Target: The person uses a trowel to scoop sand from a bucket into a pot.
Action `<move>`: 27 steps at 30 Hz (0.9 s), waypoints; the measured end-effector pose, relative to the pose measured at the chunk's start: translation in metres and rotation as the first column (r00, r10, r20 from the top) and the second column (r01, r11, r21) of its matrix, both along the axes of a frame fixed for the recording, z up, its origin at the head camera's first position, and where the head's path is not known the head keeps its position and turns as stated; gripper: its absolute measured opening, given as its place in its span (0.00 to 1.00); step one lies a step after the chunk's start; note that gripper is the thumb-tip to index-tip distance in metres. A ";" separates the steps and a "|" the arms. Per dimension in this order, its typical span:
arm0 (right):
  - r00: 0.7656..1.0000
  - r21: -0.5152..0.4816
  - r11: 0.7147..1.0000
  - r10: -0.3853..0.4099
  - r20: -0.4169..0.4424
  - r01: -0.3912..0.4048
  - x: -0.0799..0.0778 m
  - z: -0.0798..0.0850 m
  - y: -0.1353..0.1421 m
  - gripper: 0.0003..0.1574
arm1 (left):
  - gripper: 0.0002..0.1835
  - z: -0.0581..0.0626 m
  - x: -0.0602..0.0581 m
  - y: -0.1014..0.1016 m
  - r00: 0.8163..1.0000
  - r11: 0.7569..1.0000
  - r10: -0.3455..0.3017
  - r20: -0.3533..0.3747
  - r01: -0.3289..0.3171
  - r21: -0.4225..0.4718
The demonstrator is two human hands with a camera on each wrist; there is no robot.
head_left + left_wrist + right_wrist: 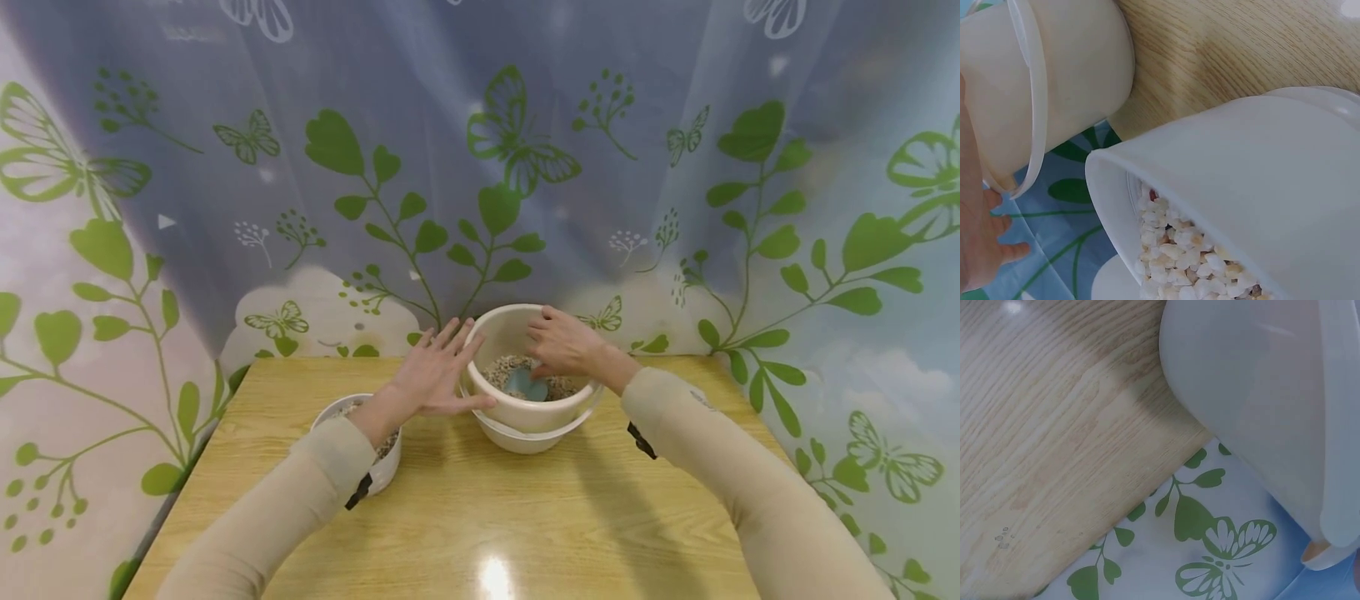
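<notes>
A cream bucket [517, 410] stands near the table's far edge, its white handle [1038, 106] lowered around the outside. Tan pebbles [498, 369] cover its floor, with a small blue-grey scoop [525, 385] lying among them. My left hand [438, 375] rests against the bucket's left rim, fingers straight and spread. Inside the bucket, the curled fingers of my right hand [564, 343] hold the scoop, thumb right at its edge; the grip is partly hidden behind the hand.
A smaller white bucket [386, 472] stands on the left under my left forearm. White and tan pebbles [1185, 262] fill much of it. The wooden table [465, 508] ends at a curtain [405, 83] printed with leaves and butterflies, which rises right behind the cream bucket.
</notes>
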State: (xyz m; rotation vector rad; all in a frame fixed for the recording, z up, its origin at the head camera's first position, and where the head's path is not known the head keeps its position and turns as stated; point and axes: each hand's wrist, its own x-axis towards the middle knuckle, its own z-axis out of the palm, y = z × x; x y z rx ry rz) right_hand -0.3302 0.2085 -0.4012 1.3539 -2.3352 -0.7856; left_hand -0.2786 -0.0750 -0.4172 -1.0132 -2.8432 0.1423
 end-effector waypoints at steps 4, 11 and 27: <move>1.000 -0.010 1.000 0.003 -0.013 -0.003 0.004 0.000 -0.001 0.32 | 0.62 0.001 0.000 0.000 1.000 1.000 -0.004 -0.007 0.003 -0.008; 1.000 -0.039 0.999 -0.001 -0.009 0.001 0.009 0.000 -0.001 0.30 | 0.62 0.001 0.000 -0.001 1.000 1.000 0.000 -0.008 0.000 -0.005; 0.992 -0.134 0.988 -0.063 0.107 0.077 0.017 0.004 0.002 0.30 | 0.63 0.000 0.001 0.000 1.000 1.000 0.004 -0.026 -0.005 -0.013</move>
